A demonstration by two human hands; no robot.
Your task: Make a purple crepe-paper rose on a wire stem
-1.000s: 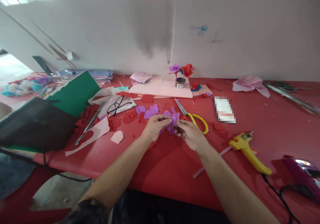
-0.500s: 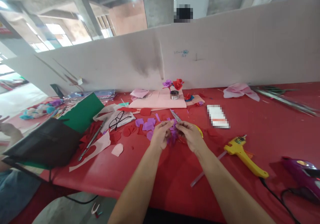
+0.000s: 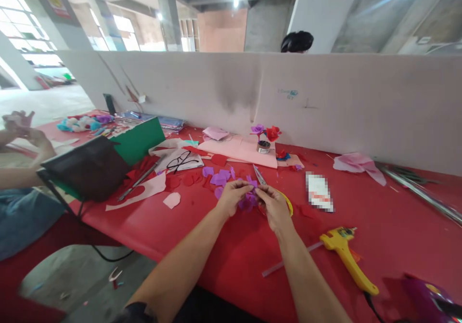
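My left hand (image 3: 234,197) and my right hand (image 3: 273,205) meet over the red table, fingertips pinched on a small piece of purple paper (image 3: 252,184). More purple paper petals (image 3: 218,177) lie just left of and beneath my hands. Scissors (image 3: 260,175) with yellow handles rest right behind my right hand, blades pointing away. Red paper cutouts (image 3: 193,178) are scattered to the left. At the back, a purple and a red paper flower (image 3: 273,133) stand in a small round pot (image 3: 263,146) on pink sheets.
A yellow glue gun (image 3: 346,255) with its glue stick lies at the right, near a purple device (image 3: 429,296). Eyeglasses (image 3: 182,161), pink scraps (image 3: 172,200) and a green board (image 3: 140,142) are on the left. A co-worker's hands (image 3: 21,125) show at far left.
The view has tilted and shifted, so the table things appear moved rightward and lower. My hands stay pinched together over the purple paper.
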